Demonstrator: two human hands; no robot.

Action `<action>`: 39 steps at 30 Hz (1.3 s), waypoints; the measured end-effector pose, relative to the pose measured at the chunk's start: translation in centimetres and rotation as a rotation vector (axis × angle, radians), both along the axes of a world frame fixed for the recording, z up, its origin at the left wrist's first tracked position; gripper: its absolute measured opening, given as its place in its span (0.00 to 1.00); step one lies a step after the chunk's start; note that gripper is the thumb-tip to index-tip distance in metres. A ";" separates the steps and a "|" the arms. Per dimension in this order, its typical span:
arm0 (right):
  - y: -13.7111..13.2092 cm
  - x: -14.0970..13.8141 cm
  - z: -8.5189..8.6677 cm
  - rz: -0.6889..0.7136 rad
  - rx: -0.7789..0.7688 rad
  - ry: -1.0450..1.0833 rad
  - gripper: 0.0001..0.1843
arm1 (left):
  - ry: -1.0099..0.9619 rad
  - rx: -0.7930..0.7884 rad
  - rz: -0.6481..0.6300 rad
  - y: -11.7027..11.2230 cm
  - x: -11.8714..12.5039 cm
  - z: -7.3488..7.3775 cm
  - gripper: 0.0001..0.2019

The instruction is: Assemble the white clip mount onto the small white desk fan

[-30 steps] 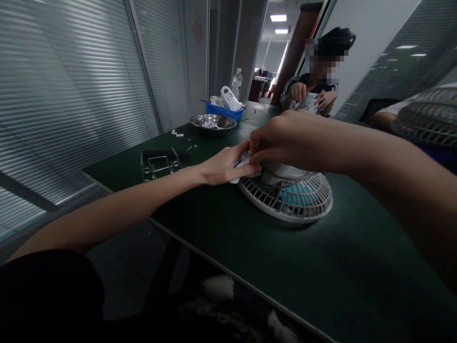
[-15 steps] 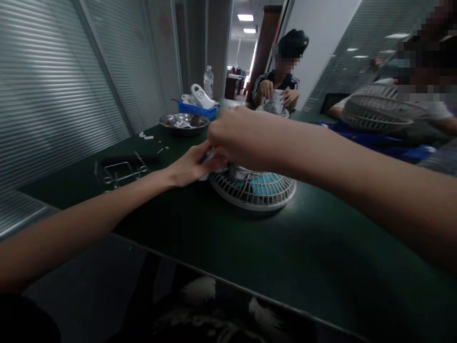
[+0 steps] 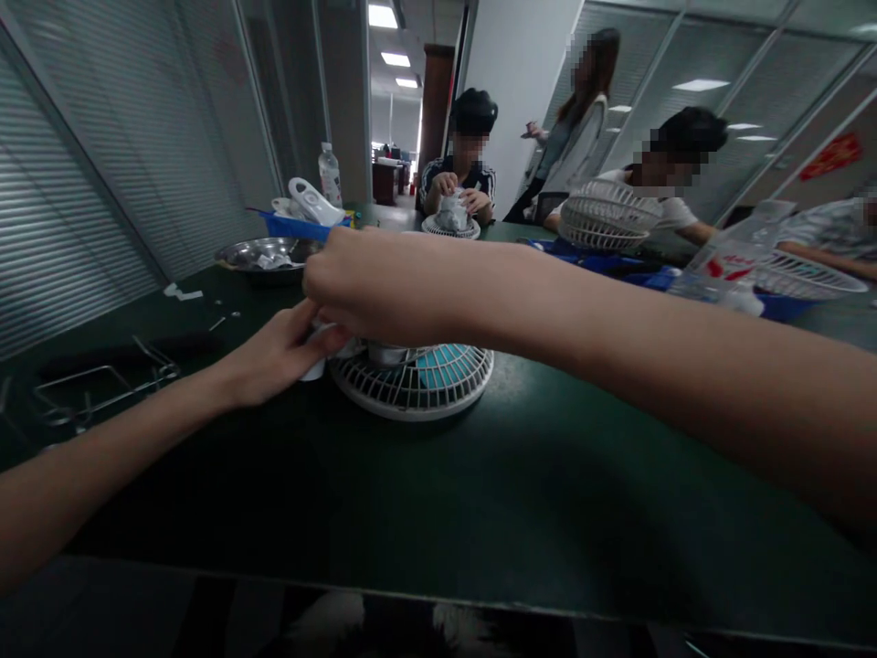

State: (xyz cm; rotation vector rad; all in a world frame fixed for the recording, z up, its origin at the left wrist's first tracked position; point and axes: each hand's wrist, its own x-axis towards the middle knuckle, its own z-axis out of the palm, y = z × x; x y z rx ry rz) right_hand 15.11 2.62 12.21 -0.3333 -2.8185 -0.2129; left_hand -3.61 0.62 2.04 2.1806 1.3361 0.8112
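A small fan (image 3: pixel 445 388) lies face down on the green table, its white wire cage showing light blue blades. My left hand (image 3: pixel 278 352) is closed at the fan's left side, thumb and fingers round its pale back part. Above it, my right hand (image 3: pixel 353 279) is curled into a fist, knuckles up, its fingertips meeting those of the left. Whatever the right fingers pinch is hidden behind the hand. The right forearm crosses over the fan and covers part of its back.
Left on the table are a bent wire stand (image 3: pixel 110 388), a metal bowl (image 3: pixel 237 256) and a blue bin (image 3: pixel 280 224) beside a bottle (image 3: pixel 330 174). Across sits a person (image 3: pixel 460 174) handling another fan. Right are another fan cage (image 3: pixel 603 215) and a large plastic bottle (image 3: pixel 730 256).
The view has swung right, so the scene sits further left and more people show at the right. Both hands stay together at the fan in nearly the same pose.
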 end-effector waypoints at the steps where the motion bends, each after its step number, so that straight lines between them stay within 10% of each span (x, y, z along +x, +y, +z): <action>1: -0.6 0.6 0.6 0.008 0.055 -0.117 0.05 | 0.011 -0.003 0.006 0.0 0.0 0.1 0.25; 7: -3.6 8.1 1.6 -0.152 0.200 0.198 0.11 | 0.062 -0.058 0.065 -0.9 1.1 1.5 0.22; 17: -2.2 14.9 -10.6 -0.417 -0.111 0.210 0.15 | 0.047 -0.032 0.176 -3.1 1.8 1.7 0.31; 39: -3.1 14.6 -10.4 -0.440 -0.240 0.260 0.18 | 0.129 0.095 0.148 -2.3 1.9 2.5 0.20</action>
